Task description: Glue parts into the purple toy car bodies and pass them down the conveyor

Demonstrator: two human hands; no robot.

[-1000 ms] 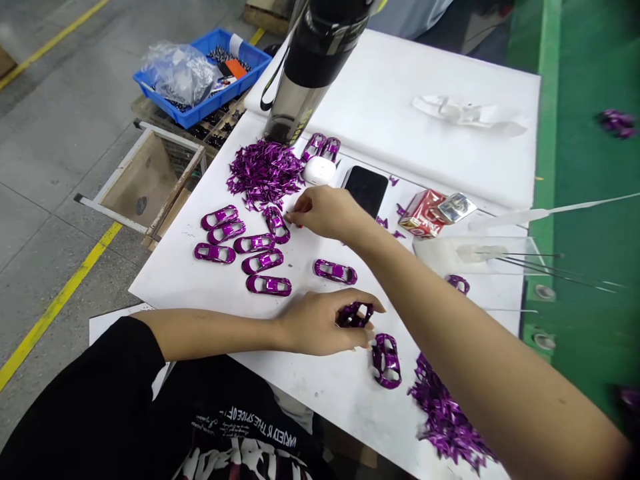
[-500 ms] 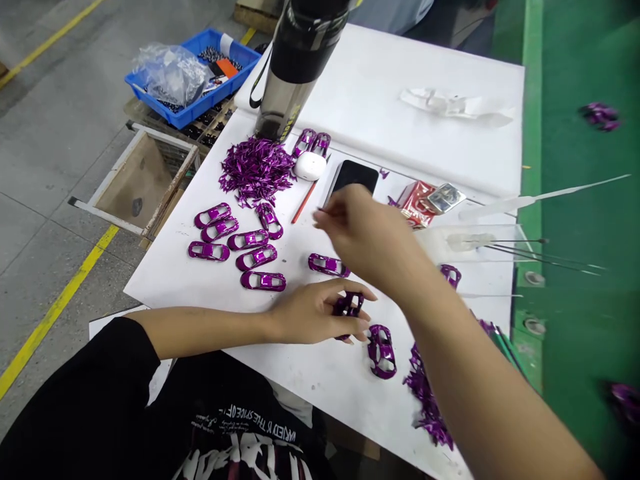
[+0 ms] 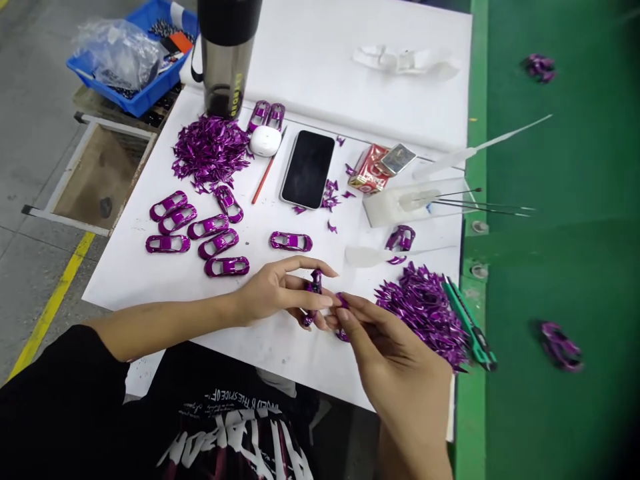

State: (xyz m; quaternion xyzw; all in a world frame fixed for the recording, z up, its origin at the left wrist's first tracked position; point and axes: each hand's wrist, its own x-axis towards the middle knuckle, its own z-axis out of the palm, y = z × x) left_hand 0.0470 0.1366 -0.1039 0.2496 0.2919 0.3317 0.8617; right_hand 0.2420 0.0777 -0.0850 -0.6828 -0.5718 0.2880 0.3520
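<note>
My left hand (image 3: pixel 267 293) is closed around a purple toy car body (image 3: pixel 315 285), held on edge between thumb and fingers. Close against it, my right hand (image 3: pixel 400 353) pinches a small purple plastic piece (image 3: pixel 343 301). Partly covered by the right fingers, another purple car body lies on the white table sheet. A single toy car body (image 3: pixel 291 241) rests beyond the left hand, and several more (image 3: pixel 227 267) lie to the left. Right of my hands is a pile of small purple parts (image 3: pixel 425 313); a second pile (image 3: pixel 213 150) sits at the back left.
A tall bottle (image 3: pixel 225 67) stands behind the left pile. Toward the back are a white case (image 3: pixel 265 141), a red stick (image 3: pixel 263 180), a phone (image 3: pixel 309 170) and a red pack (image 3: pixel 370 168). A green cutter (image 3: pixel 470 327) lies by the green belt (image 3: pixel 560 267), which carries purple car bodies.
My right hand has come back from beside the phone to my left hand, with a small purple piece in its fingers. The left hand still holds the car body; the camera view has shifted.
</note>
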